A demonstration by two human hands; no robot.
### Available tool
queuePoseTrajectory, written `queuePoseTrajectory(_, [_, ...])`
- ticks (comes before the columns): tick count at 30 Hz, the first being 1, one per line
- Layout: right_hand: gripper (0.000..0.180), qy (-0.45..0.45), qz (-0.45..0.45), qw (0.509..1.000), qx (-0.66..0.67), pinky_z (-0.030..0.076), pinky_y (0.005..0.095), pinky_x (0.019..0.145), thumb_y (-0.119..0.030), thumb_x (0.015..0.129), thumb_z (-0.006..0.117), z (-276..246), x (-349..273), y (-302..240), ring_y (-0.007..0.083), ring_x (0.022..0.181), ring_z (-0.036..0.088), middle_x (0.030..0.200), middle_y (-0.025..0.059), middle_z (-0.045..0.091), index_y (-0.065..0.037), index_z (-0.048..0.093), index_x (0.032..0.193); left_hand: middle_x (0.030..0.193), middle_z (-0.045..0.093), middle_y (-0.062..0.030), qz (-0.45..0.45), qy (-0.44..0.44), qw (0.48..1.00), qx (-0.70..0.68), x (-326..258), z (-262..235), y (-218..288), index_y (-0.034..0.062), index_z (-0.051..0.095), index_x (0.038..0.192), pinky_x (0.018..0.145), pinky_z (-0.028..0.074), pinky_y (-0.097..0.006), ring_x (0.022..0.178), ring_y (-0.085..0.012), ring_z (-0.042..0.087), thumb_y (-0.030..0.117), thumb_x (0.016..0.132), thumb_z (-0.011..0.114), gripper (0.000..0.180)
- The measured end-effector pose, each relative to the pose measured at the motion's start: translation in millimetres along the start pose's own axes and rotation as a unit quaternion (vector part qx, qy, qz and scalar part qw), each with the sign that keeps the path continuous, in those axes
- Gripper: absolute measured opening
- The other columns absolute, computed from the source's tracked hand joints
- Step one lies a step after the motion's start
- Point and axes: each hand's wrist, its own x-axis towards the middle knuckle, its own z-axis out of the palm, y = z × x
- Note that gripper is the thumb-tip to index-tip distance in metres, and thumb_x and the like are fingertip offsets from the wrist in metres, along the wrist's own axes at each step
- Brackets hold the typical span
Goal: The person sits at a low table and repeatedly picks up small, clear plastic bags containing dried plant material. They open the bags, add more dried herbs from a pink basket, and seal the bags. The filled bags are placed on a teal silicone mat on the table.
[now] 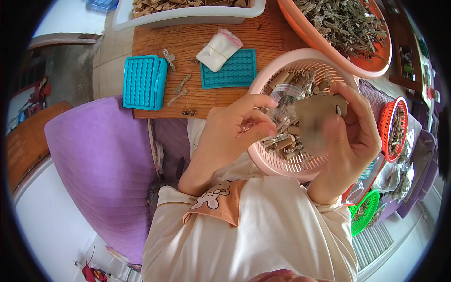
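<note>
My right hand (353,134) is closed around a light-brown piece (315,115) that is blurred, so its exact kind cannot be made out. Facing it from the left, my left hand (237,123) has its fingers bent and its thumb apart from the index finger, with nothing visible between them. Its fingertips are close to a crumpled clear plastic bag (285,96). Both hands are over a pink slotted basket (263,157). Inside that basket lie several short brown rolls (285,142) and clear wrappers, partly hidden by my hands.
On the wooden table (181,40) are teal moulded trays (141,82), another teal tray (230,77), a banded stack of small plastic bags (220,50) and twisted scraps (181,84). A white bin (188,16) and an orange basin (300,23) stand behind. Red (386,124) and green (369,211) baskets sit right.
</note>
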Motion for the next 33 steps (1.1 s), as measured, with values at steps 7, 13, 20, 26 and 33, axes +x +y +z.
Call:
queuePoseTrajectory(7, [0.034, 0.037, -0.021, 0.987, 0.153, 0.045, 0.0245, 0.076, -0.001, 0.075, 0.064, 2.2, -0.5, 5.1, 0.0160, 0.090, 0.057, 0.103, 0.0125, 0.054, 0.010, 0.052, 0.105, 0.074, 0.065, -0.0078, 0.005, -0.010, 1.000, 0.008, -3.0, 0.7, 1.9, 0.0038, 0.053, 0.105, 0.063, 0.049, -0.023, 0.068, -0.0113, 0.062, 0.008, 0.074, 0.065, 0.034])
queuePoseTrajectory(13, [0.032, 0.022, 0.000, 1.000, 0.021, 0.045, 0.0201, 0.070, 0.003, 0.072, 0.064, 4.2, 1.7, 2.2, 0.0113, 0.081, 0.055, 0.093, 0.0080, 0.056, 0.006, 0.056, 0.102, 0.075, 0.065, -0.0093, 0.005, -0.007, 1.000, 0.012, -5.2, 2.8, 2.0, 0.0030, 0.054, 0.105, 0.064, 0.049, -0.025, 0.069, -0.0148, 0.063, 0.009, 0.075, 0.064, 0.032])
queuePoseTrajectory(20, [0.029, -0.008, 0.058, 0.998, -0.008, 0.043, 0.0169, 0.058, 0.006, 0.068, 0.063, 6.6, 1.8, 6.5, 0.0055, 0.069, 0.050, 0.086, 0.0023, 0.055, 0.002, 0.060, 0.097, 0.075, 0.064, -0.0115, 0.014, 0.003, 0.998, 0.058, -3.9, 6.8, 2.1, 0.0023, 0.054, 0.104, 0.064, 0.049, -0.028, 0.071, -0.0208, 0.064, 0.011, 0.074, 0.063, 0.033])
queuePoseTrajectory(26, [0.032, -0.093, 0.014, 0.987, -0.133, 0.045, 0.0184, 0.055, 0.006, 0.064, 0.065, 2.4, 5.5, 5.6, 0.0090, 0.063, 0.052, 0.084, 0.0057, 0.056, -0.001, 0.062, 0.096, 0.081, 0.063, -0.0136, 0.068, 0.009, 0.990, 0.125, 0.1, 7.8, 4.2, 0.0025, 0.054, 0.104, 0.063, 0.049, -0.029, 0.072, -0.0216, 0.064, 0.012, 0.073, 0.065, 0.035])
queuePoseTrajectory(33, [0.041, -0.167, -0.096, 0.962, -0.196, 0.046, 0.0251, 0.054, -0.007, 0.053, 0.075, 0.2, 5.5, 6.3, 0.0165, 0.064, 0.055, 0.089, 0.0070, 0.058, -0.003, 0.063, 0.092, 0.080, 0.062, -0.0130, 0.059, 0.034, 0.987, 0.147, -1.0, 5.6, 1.9, 0.0014, 0.058, 0.098, 0.061, 0.048, -0.029, 0.070, -0.0223, 0.063, 0.018, 0.068, 0.069, 0.036])
